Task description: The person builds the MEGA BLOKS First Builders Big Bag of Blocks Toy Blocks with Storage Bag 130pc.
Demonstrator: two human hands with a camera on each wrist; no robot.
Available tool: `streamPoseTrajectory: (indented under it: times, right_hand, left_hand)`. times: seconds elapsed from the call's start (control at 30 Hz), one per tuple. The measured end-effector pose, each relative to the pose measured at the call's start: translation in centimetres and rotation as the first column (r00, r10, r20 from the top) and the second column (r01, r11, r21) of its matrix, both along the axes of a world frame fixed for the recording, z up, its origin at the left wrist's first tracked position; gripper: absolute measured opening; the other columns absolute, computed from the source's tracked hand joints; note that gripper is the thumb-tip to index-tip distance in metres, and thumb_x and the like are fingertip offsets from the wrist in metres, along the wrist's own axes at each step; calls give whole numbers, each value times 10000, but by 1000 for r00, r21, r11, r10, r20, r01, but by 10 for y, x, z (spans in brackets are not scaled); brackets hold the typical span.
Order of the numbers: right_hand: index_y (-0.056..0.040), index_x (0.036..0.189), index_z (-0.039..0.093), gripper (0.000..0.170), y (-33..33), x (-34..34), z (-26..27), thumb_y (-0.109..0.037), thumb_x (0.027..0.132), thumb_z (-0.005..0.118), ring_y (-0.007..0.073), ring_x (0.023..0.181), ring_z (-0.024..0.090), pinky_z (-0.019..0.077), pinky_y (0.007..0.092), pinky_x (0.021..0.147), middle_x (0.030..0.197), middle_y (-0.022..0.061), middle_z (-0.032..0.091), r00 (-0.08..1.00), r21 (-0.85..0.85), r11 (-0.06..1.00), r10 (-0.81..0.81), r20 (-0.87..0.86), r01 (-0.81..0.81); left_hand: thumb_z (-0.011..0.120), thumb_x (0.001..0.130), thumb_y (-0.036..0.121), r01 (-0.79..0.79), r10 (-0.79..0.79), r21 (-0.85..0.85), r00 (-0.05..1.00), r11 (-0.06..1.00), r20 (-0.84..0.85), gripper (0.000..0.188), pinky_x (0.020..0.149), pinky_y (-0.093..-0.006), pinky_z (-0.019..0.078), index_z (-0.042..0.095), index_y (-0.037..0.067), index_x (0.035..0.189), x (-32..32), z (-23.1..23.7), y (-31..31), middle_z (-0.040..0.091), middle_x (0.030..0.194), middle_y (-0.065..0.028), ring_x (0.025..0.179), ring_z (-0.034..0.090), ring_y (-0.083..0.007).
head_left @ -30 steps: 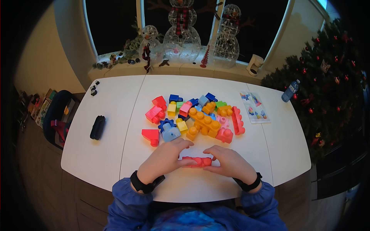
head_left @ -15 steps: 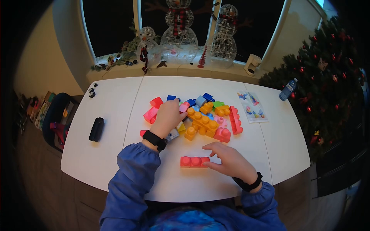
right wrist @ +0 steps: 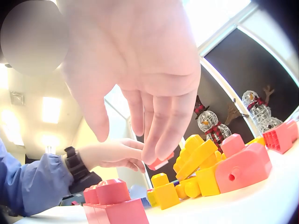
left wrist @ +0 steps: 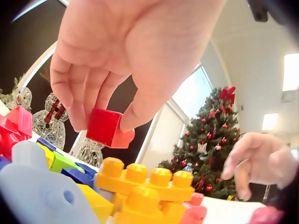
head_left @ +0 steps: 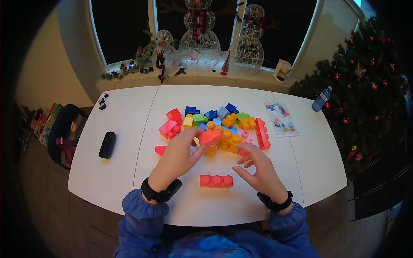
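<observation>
Between thumb and fingertips my left hand pinches a pinkish-red toy building block, held up over the front of the block pile. My right hand hovers on the right with its fingers loosely bent and nothing in them. Close to that hand, a pink block with a small hole in its side lies at the pile's front edge. A red three-stud row sits on the table between the wrists, nearer the body. Orange blocks form a stacked cluster just beyond the held block.
Blue, green and pink blocks fill the pile's back and left. A long red block stands at its right. Farther out are a picture sheet, a water bottle and a black case.
My left hand left the red row, reached into the pile and came back with the pinkish-red block. My right hand moved off the row, slightly up and to the right.
</observation>
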State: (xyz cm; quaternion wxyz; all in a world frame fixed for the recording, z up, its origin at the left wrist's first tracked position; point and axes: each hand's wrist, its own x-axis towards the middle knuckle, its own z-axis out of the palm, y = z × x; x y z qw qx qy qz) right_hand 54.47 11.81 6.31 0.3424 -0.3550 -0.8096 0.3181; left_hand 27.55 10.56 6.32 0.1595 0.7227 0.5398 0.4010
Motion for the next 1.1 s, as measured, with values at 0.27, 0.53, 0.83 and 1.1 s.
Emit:
streamPoseTrajectory:
  times: [0.27,0.53,0.83,1.1]
  right_hand:
    - [-47,1292,641,460,2,-7,4,-110,871,818,232,944,710,592,319,757,1152,123,699,993,20,994,111,-34,-110]
    - [-35,1140,649,347,3,29,14,-88,827,789,282,856,680,564,357,739,1002,127,662,937,9,997,65,342,-72]
    - [-46,1110,664,314,-2,20,-21,-77,819,779,291,861,688,568,364,736,989,131,669,897,-41,976,214,386,-215]
    - [-69,1096,665,315,0,9,-26,-183,839,806,328,887,690,565,393,761,1000,120,683,898,33,987,131,421,-160]
  left_hand:
    - [787,911,164,230,-229,-16,973,973,43,450,817,-372,546,622,13,1302,28,-10,-33,676,1152,-156,933,669,-283]
    - [874,809,228,193,-213,-118,959,974,-187,591,861,-403,542,639,42,1319,12,-11,-50,681,1112,-155,996,656,-328]
    - [832,807,154,230,-270,-248,952,941,-143,373,801,-400,552,693,22,1128,14,-31,-51,676,1009,-153,910,676,-343]
    - [799,825,121,220,-243,-183,963,958,-119,298,781,-408,552,685,28,1084,18,-40,-45,668,986,-157,895,674,-354]
